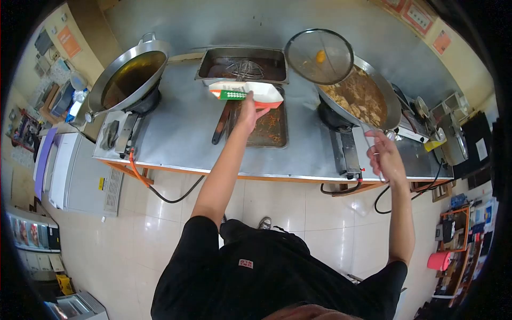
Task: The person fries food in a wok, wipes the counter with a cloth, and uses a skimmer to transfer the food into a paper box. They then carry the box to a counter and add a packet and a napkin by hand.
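Note:
My left hand (248, 113) is closed on the near side of a paper food tray (271, 94), white inside with red and green outside. The tray is over a metal baking sheet (271, 128) and the front edge of a deep metal pan (205, 66) with a wire whisk (245, 69) in it. Beside the near rim of the right wok (393, 101), my right hand (385, 157) curls around the thin handle of a round mesh skimmer (306, 48). An orange-yellow piece shows in the skimmer's mesh, which overlaps the wok's far left rim. Brown liquid and pale chunks of food (362, 98) fill that wok.
A second wok (98, 98) with dark oil sits on a burner at the left. A dark-handled tool (221, 127) lies left of the baking sheet. Gas hoses (141, 173) hang off the front edge of the steel table (178, 128). A white chest freezer (80, 170) stands lower left.

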`<state>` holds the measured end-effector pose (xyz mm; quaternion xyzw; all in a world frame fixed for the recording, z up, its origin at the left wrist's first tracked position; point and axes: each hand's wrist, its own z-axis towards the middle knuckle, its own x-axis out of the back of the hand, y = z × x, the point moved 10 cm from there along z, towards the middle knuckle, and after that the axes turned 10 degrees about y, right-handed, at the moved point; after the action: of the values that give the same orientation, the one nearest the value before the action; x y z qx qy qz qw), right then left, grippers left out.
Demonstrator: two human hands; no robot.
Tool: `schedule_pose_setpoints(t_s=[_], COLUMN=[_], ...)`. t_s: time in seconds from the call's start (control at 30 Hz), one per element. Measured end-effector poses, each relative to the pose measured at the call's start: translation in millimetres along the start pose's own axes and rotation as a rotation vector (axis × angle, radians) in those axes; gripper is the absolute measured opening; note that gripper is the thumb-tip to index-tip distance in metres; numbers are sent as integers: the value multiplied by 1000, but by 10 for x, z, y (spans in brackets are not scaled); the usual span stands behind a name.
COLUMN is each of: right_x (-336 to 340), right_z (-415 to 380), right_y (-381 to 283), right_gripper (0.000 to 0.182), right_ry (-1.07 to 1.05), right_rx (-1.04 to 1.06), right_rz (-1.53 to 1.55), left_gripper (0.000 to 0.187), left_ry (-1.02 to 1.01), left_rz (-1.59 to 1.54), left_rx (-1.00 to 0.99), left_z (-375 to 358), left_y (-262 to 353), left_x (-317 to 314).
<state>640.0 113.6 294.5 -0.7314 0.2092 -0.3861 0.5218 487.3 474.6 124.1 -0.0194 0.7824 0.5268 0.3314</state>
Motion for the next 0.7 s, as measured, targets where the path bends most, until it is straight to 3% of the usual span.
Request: schedule_pose_setpoints(t_s=[0.13, 0.23, 0.37, 0.53, 0.7], right_x=[-602, -889, -1084, -988, -270], right_z=[-272, -377, -485, -451, -155], right_y=[-244, -437, -569, -719, -708], right_gripper=[29, 28, 28, 28, 33], right_ry=[5, 131, 191, 224, 292], right_rx=[179, 520, 616, 376, 244], right_rz=[-313, -573, -667, -470, -236], left_gripper=[49, 48, 48, 53, 53], left_ry=[85, 80, 43, -113, -57], left_rz=[29, -36, -133, -377, -207], left_rx=[24, 5, -34, 11, -43], left_z=[432, 657, 783, 801, 702], left_y=[-33, 50, 184, 162, 133], left_x=[-7, 44, 249, 723, 1530])
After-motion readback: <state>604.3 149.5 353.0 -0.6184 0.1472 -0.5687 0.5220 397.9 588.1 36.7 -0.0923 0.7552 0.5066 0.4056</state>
